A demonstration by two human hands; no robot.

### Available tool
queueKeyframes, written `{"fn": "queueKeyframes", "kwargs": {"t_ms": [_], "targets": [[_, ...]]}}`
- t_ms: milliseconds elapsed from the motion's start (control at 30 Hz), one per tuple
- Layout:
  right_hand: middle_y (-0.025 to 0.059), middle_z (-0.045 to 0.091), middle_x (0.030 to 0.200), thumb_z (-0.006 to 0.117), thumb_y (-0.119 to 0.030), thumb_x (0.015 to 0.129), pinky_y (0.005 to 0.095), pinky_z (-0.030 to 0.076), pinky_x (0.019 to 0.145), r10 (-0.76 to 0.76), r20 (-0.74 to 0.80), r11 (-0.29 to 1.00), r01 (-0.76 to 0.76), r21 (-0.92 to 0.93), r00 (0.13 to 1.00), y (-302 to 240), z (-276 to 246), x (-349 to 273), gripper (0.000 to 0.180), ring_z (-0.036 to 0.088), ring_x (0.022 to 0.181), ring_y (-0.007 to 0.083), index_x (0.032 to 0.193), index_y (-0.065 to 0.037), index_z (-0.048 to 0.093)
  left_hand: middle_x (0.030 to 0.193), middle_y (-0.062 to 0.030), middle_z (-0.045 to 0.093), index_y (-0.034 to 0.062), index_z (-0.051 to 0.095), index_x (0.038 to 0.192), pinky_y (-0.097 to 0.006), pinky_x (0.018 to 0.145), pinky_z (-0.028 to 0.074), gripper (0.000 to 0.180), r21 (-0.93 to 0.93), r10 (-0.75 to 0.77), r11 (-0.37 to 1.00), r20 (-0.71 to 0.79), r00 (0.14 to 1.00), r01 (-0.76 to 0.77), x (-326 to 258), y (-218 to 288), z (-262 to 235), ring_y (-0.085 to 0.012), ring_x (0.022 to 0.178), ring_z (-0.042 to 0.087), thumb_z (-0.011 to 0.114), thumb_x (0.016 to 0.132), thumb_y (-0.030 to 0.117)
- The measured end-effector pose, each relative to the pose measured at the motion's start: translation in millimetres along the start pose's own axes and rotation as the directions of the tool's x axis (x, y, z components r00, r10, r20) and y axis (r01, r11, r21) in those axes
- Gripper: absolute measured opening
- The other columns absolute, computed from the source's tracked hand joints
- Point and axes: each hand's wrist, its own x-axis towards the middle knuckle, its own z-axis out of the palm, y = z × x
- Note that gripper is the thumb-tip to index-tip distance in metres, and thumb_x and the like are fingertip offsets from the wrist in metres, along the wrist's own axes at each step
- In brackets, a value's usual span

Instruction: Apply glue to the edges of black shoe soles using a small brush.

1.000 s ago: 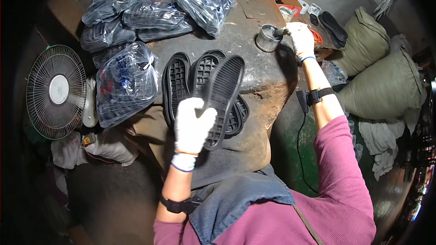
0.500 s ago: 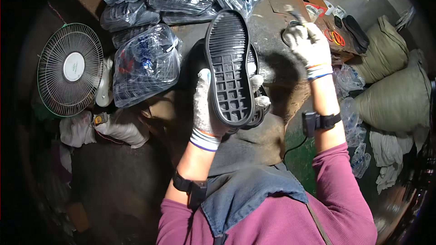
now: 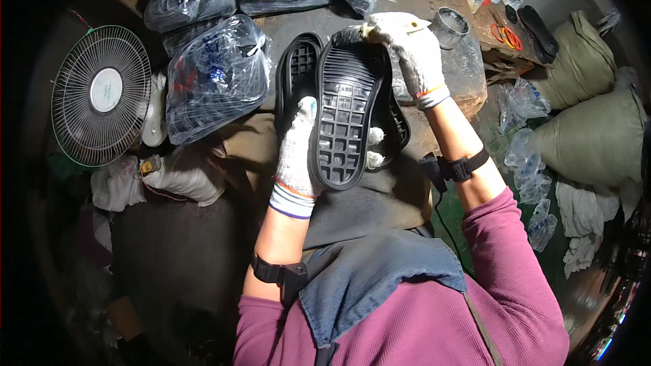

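Observation:
A black rubber shoe sole (image 3: 343,112), ridged at the toe and gridded toward the heel, is held up over my lap. My white-gloved left hand (image 3: 298,149) grips it from below, thumb along the left edge and fingertips showing at the right. More black soles, one of them a sole (image 3: 298,61) at the left, sit behind it, partly hidden. In my gloved right hand (image 3: 408,44) is a brush (image 3: 415,25) with a pale handle. Its dark bristle end lies against the toe of the front sole. A round container (image 3: 450,27) stands on the worktable just right of that hand.
Plastic bags of dark goods (image 3: 217,81) are piled on the left and back of the worktable (image 3: 468,74). A fan (image 3: 105,95) stands farther left. Scissors (image 3: 506,36) with orange handles lie at the right, near full green sacks (image 3: 583,142).
My right hand has come left from over the round container to the sole's toe, bringing the brush. The soles in my left hand have fanned apart and shifted slightly left.

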Motion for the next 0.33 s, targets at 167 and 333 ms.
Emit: {"fn": "queueKeyframes", "kwargs": {"t_ms": [167, 333], "targets": [[0.006, 0.077, 0.107, 0.074, -0.017, 0.094, 0.0275, 0.056, 0.087, 0.353, 0.204, 0.758, -0.407, 0.51, 0.913, -56, 12, -34, 0.024, 0.07, 0.096, 0.0116, 0.114, -0.004, 0.076, 0.144, -0.0309, 0.058, 0.0055, 0.046, 0.154, -0.074, 0.107, 0.043, 0.077, 0.06, -0.002, 0.998, 0.0, 1.0, 0.002, -1, 8, -33, -0.056, 0.129, 0.056, 0.034, 0.106, 0.065], [0.0038, 0.078, 0.105, 0.074, -0.013, 0.091, 0.0274, 0.056, 0.088, 0.377, 0.347, 0.74, -0.505, 0.445, 0.859, -95, 12, -63, 0.022, 0.07, 0.097, 0.0104, 0.111, -0.004, 0.076, 0.161, -0.0173, 0.046, 0.0165, 0.039, 0.161, -0.061, 0.12, 0.035, 0.072, -0.187, 0.071, 0.982, 0.151, 0.986, -0.042, 11, 13, -36, -0.039, 0.144, 0.047, 0.033, 0.107, 0.063]]}}
